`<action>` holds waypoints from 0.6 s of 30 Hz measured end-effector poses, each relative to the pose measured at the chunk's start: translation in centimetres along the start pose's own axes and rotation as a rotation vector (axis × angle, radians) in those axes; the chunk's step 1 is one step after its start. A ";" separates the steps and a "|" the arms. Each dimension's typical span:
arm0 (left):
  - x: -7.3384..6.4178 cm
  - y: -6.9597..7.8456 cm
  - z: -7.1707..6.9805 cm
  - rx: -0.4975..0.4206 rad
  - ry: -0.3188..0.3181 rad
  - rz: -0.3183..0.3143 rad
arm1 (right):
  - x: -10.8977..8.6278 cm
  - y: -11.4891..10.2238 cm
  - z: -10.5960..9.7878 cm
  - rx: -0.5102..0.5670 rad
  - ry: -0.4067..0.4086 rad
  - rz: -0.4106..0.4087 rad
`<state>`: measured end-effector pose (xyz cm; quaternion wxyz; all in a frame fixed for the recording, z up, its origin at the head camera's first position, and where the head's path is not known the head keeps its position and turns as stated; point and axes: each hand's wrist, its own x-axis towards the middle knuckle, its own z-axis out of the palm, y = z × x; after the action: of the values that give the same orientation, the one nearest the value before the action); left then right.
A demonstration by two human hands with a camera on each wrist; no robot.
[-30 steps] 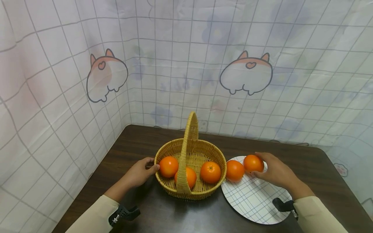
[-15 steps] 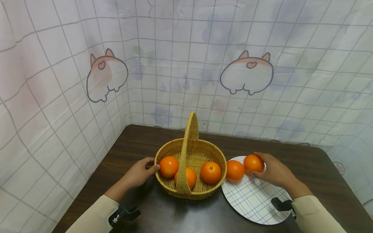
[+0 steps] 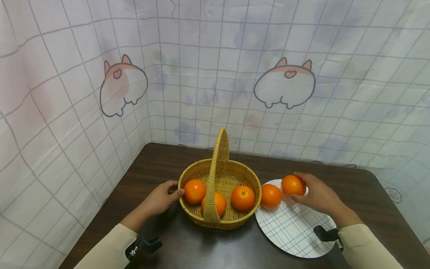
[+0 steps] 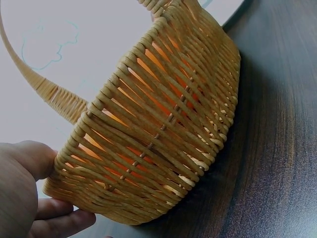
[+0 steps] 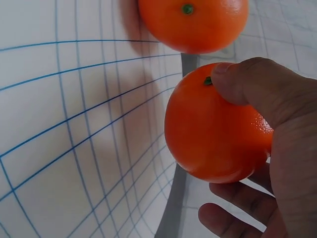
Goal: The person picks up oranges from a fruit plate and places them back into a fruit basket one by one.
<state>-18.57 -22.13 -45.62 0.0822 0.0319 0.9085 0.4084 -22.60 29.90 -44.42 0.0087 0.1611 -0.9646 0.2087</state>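
My left hand (image 3: 160,198) grips the left rim of a yellow wicker basket (image 3: 231,224), its thumb at the rim and fingers against the outside, as the left wrist view shows. Inside lie three oranges: one at the left (image 3: 195,191), another partly behind the handle (image 3: 210,194), and a third at the right (image 3: 243,198). Over the far edge of a white checked plate (image 3: 295,235), my right hand (image 3: 320,196) holds an orange (image 5: 215,131) between thumb and fingers. A second plate orange (image 3: 271,196) sits beside it, close to the basket's right rim.
The dark wooden table (image 3: 188,250) carries the basket and the plate. A white grid-patterned curtain (image 3: 201,74) hangs behind and along the left side. The tall arched handle (image 3: 221,144) rises over the basket's middle.
The orange in my right hand has risen slightly with the hand. My left hand stays on the basket rim, and the other oranges keep their places.
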 end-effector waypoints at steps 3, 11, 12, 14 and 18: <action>0.0 0.1 0.0 0.004 0.000 -0.004 | 0.1 -0.4 -0.4 -0.009 -0.001 0.000; 0.2 0.0 0.1 0.007 0.008 -0.009 | 0.3 -1.6 -1.5 -0.021 0.004 -0.002; 0.2 0.0 0.1 0.007 0.008 -0.008 | 0.3 -1.7 -1.6 -0.024 0.003 -0.004; 0.2 0.0 0.1 0.009 0.009 -0.009 | 0.3 -1.9 -1.7 -0.025 0.004 -0.013; 0.1 0.1 0.1 0.009 0.007 -0.013 | 0.3 -2.5 -2.0 -0.021 0.011 -0.022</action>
<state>-18.65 -21.99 -45.62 0.0814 0.0246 0.9108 0.4039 -22.24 28.51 -41.55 0.0183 0.1705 -0.9648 0.1992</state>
